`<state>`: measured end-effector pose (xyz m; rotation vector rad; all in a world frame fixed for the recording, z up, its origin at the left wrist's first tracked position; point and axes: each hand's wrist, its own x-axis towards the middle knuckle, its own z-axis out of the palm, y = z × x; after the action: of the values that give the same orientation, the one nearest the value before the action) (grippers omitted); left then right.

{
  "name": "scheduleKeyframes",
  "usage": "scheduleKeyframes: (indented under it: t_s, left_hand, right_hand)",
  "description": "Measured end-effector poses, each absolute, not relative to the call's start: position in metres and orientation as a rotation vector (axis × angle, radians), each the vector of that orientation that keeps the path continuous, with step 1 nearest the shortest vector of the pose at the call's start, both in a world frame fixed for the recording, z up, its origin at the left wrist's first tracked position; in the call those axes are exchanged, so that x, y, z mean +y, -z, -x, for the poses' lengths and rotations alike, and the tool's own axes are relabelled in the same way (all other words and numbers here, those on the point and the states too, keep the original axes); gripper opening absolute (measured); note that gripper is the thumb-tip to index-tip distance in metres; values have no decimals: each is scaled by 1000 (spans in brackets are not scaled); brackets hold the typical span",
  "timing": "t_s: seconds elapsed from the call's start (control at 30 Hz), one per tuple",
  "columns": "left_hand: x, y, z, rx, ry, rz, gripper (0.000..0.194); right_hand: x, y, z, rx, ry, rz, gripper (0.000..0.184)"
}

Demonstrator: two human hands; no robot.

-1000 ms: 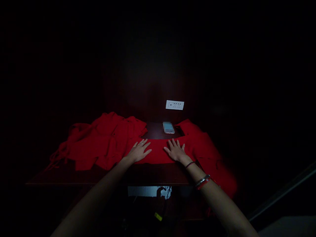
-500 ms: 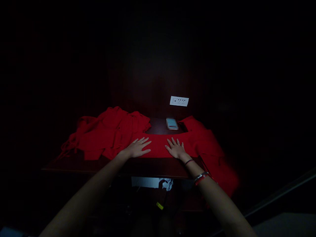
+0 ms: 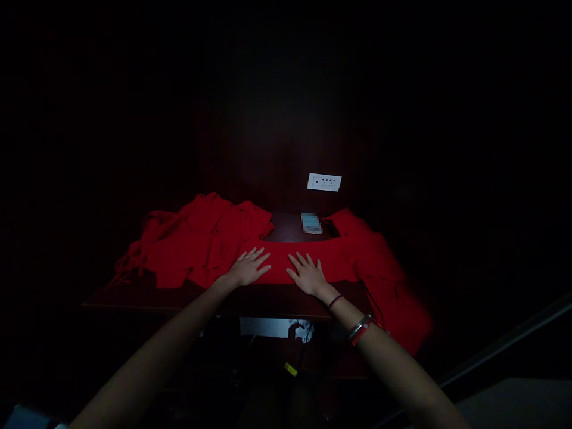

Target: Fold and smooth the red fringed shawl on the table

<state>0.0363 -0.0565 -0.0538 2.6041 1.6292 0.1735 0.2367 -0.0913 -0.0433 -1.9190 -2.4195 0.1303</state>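
Observation:
A red cloth, seemingly a garment or apron, [image 3: 279, 259] lies across a dark table [image 3: 268, 301], with a flat strip in the middle. My left hand [image 3: 249, 269] rests on this strip, palm down with fingers spread. On the same strip, a little to the right, lies my right hand [image 3: 307, 274], also flat with its fingers apart. To the left the red fabric is heaped in folds [image 3: 201, 238], with thin ties trailing at its edge. The right part of the cloth [image 3: 388, 286] spreads out and drapes toward the table's side.
Behind the strip lies a phone-like object [image 3: 311, 223] with a blurred face. A white socket plate [image 3: 324, 182] is on the dark wall. Under the table's front edge are a pale panel [image 3: 263, 326] and a small yellow item [image 3: 291, 369]. Most surroundings are dark.
The view has shifted, so the table sits slightly higher and to the right in it. My right hand has slid left along the strip, nearer my left hand, which stays almost in place.

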Motion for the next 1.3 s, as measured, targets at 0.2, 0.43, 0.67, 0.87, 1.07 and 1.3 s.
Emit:
scheduleKeyframes:
  t_s: [0.2,0.43,0.67,0.87,1.07,1.3]
  left_hand:
    - [-57,56,-34,1637,-107,-2582,58]
    - [-41,46,-49,1691,-260,-2566,49]
    - [-31,56,-53,1801,-168,-2516,50]
    - [-33,56,-53,1814,-168,-2511,50]
    - [-49,50,-54,1793,-410,-2750,42]
    - [-33,17,-35,1672,-264,-2754,39]
  right_hand:
    - [-87,45,-239,-2408,-245,1936,61]
    - [-58,31,-226,-2333,-148,1901,62]
    - [-39,47,-230,-2391,-196,1946,61]
    - [-37,48,-236,-2383,-279,1956,64]
    - [-61,31,-240,-2333,-157,1788,60]
    - [-99,18,-238,-2630,-206,1524,44]
